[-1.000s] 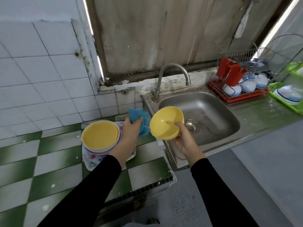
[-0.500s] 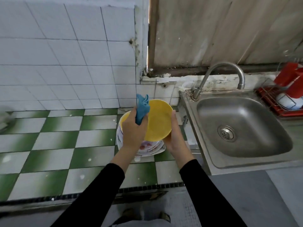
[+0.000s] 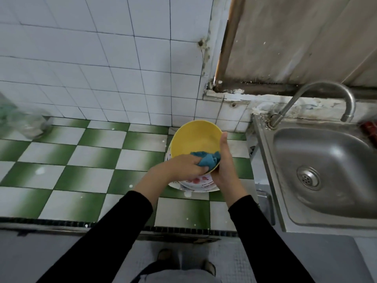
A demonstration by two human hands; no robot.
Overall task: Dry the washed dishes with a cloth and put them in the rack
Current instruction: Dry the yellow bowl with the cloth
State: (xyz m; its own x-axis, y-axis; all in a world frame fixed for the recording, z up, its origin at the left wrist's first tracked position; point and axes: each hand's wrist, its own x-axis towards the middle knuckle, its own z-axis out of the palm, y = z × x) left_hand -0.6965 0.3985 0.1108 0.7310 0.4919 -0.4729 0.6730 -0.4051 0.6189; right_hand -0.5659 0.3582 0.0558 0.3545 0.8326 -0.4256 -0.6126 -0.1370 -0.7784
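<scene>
My right hand [image 3: 225, 168] grips a yellow bowl [image 3: 194, 139] by its right rim, thumb pointing up, with the bowl's inside facing me. My left hand [image 3: 181, 167] holds a blue cloth [image 3: 207, 159] and presses it into the lower inside of the bowl. Directly beneath the bowl a stack of white patterned plates [image 3: 199, 183] lies on the counter, mostly hidden by my hands. The rack shows only as a red sliver [image 3: 370, 131] at the right edge.
The green and white checkered counter [image 3: 81, 160] stretches to the left, with a clear plastic bag [image 3: 24, 123] at its far left. A steel sink [image 3: 326, 166] with a curved tap [image 3: 318, 94] is on the right. White tiled wall behind.
The view swung left and down, so the rack is nearly out of sight. The cloth moved from the bowl's upper rim into its lower inside, and the bowl now faces me.
</scene>
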